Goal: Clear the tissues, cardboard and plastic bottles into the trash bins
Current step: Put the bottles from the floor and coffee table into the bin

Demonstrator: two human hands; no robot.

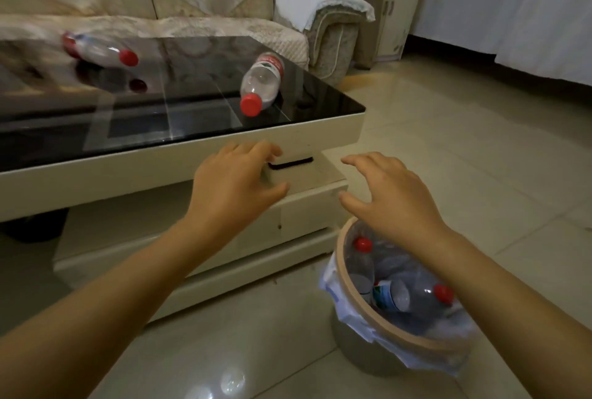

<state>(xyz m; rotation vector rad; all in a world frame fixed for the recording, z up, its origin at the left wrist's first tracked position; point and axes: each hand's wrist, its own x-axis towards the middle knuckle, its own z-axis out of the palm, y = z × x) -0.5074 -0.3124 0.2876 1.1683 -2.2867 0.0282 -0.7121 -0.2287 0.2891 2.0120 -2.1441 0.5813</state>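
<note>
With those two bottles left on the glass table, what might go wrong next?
The clear red-capped plastic bottle lies on its side near the glossy black table's corner; a nudge might roll it off. The lined round bin already looks crowded, so another bottle may bounce out. Both the left hand and right hand are empty.

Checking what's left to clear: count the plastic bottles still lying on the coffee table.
2. One bottle lies near the table's right front corner, one bottle at the far left. The table's left side runs out of view, so more may be hidden.

head cam | 1 view | faces forward-down | near table [179, 171]
</note>
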